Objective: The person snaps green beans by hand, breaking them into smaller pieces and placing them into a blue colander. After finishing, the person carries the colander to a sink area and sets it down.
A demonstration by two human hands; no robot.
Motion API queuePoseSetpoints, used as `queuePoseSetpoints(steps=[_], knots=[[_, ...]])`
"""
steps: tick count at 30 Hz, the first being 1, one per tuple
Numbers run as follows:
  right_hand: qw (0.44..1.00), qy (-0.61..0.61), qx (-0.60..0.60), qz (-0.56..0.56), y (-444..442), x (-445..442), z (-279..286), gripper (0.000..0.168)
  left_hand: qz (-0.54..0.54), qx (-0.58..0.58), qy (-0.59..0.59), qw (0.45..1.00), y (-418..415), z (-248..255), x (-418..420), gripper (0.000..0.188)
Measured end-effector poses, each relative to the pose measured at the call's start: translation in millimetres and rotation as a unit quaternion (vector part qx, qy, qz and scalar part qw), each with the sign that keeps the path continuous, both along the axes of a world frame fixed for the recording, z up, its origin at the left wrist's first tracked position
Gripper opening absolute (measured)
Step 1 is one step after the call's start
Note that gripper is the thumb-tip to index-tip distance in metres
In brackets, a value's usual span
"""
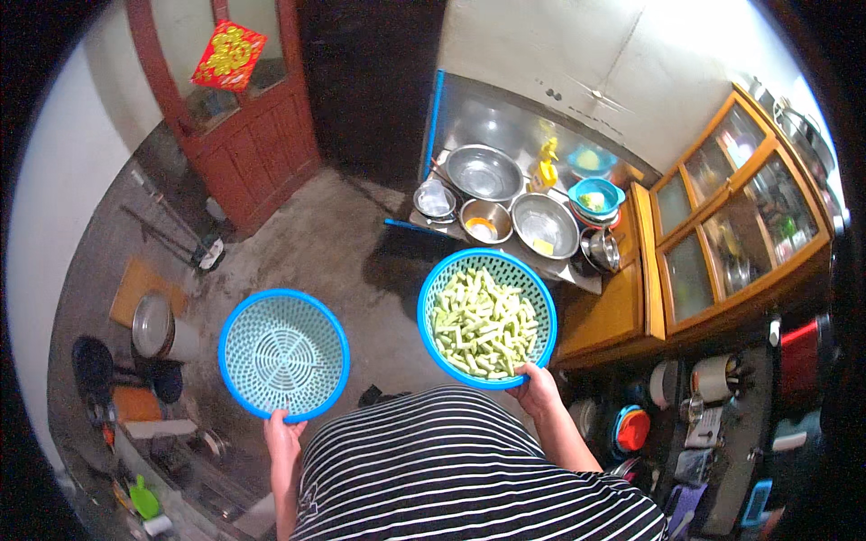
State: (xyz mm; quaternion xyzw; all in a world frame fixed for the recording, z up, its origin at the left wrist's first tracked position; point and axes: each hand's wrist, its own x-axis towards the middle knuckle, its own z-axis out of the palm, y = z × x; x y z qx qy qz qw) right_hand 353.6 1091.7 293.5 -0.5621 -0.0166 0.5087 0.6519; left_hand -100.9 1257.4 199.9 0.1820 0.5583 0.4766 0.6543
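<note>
My left hand [283, 436] grips the near rim of a blue-rimmed plastic colander [284, 355], which holds nothing. Its slotted, pale turquoise inside faces up. In my right hand [539, 391] is a second colander [431, 341] of the same kind, held by its near right rim with the thumb over the edge. A heap of pale green cut vegetable pieces [484, 324], probably beans, covers its bottom. Both colanders hang in the air in front of my body, apart from each other.
Ahead, a low counter [575, 274] carries several metal basins [484, 172], a yellow spray bottle [544, 166] and a blue bowl [596, 196]. A wooden glass-fronted cabinet [737, 209] stands to the right. A red door [257, 149] is at the far left, a mop [206, 253] near it.
</note>
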Motion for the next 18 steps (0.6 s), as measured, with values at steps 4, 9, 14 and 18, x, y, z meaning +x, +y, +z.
queuePoseSetpoints(steps=[4,9,14,18], knots=[[0.998,0.008,0.033,-0.057,43.2,-22.7,1.3,0.048,-0.096,0.028,0.018,0.995,96.5,24.2,30.5,0.041],[0.992,-0.006,0.067,-0.110,80.0,-44.0,9.7,0.049,-0.262,-0.018,0.061,0.963,196.2,-3.2,67.0,0.034],[0.977,-0.032,0.023,-0.210,86.8,-61.9,-6.4,0.036,-0.215,-0.090,-0.002,0.973,249.8,-52.4,29.6,0.035],[0.978,-0.014,-0.002,-0.208,75.7,-59.9,-27.0,0.053,-0.142,-0.133,0.019,0.981,275.2,-93.2,-42.8,0.043]])
